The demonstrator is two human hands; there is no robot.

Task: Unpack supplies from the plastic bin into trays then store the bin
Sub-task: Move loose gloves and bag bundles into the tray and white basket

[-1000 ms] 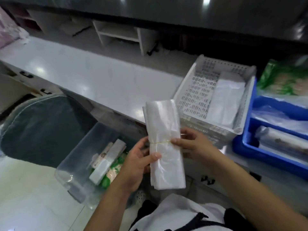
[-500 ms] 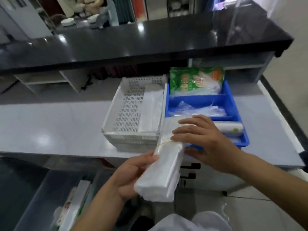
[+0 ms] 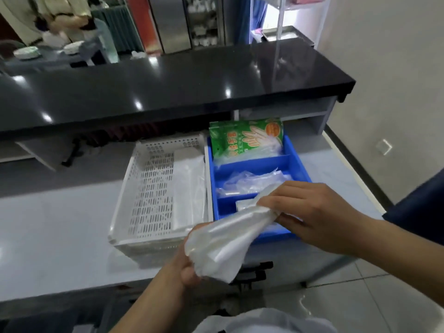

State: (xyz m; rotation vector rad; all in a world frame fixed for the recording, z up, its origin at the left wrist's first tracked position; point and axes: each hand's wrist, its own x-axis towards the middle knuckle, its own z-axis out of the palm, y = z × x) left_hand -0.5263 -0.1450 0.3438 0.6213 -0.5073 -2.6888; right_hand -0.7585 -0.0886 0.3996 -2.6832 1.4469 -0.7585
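Observation:
Both hands hold a bundle of clear plastic bags point(image 3: 230, 239) slanted over the counter's front edge. My left hand point(image 3: 186, 265) grips its lower end from beneath. My right hand point(image 3: 310, 212) pinches its upper end above the near compartment of the blue tray point(image 3: 249, 164). The blue tray holds a green glove packet point(image 3: 245, 138) at the back and loose clear bags point(image 3: 249, 182) in the middle. Left of it stands a white perforated tray point(image 3: 149, 188) with a flat stack of clear bags point(image 3: 189, 188) along its right side. The plastic bin is out of view.
The trays rest on a pale grey counter point(image 3: 52, 227) under a raised black countertop point(image 3: 168, 85). Dark drawer handles point(image 3: 254, 272) sit below the counter's edge. Tiled floor point(image 3: 365, 304) lies to the right. A person point(image 3: 69, 18) stands beyond the black counter.
My view has lifted from the bin on the floor to the counter. Both hands have carried the bundle up and right toward the blue tray, and it now looks squeezed and tilted.

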